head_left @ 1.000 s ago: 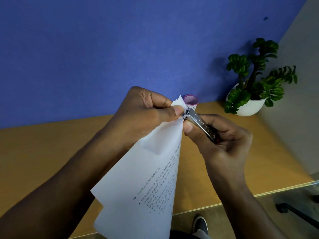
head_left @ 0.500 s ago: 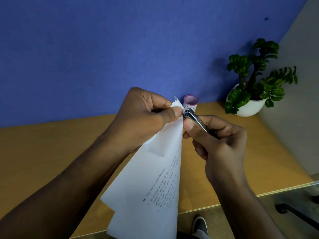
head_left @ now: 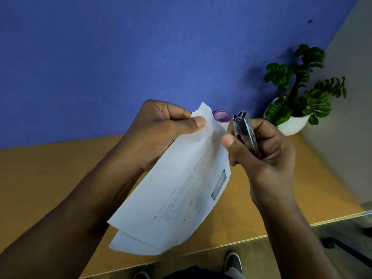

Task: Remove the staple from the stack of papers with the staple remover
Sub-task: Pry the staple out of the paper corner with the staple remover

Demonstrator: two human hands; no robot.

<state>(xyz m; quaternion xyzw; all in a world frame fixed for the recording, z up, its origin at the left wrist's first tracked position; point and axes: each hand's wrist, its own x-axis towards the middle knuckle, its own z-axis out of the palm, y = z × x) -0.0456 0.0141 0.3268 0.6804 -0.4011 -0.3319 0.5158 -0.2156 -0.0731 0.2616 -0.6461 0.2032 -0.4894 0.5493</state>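
Pinching papers [head_left: 177, 190]: left hand [head_left: 161, 131] | gripping staple remover [head_left: 244, 131]: right hand [head_left: 261, 156] | behind: cup [head_left: 222, 117], plant [head_left: 298, 91]

Papers [head_left: 177, 190] and staple remover [head_left: 244, 129] apart

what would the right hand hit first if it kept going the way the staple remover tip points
Probably nothing close: the right hand aims the staple remover up and away, past the papers. The blue wall lies beyond, though depth is unclear.
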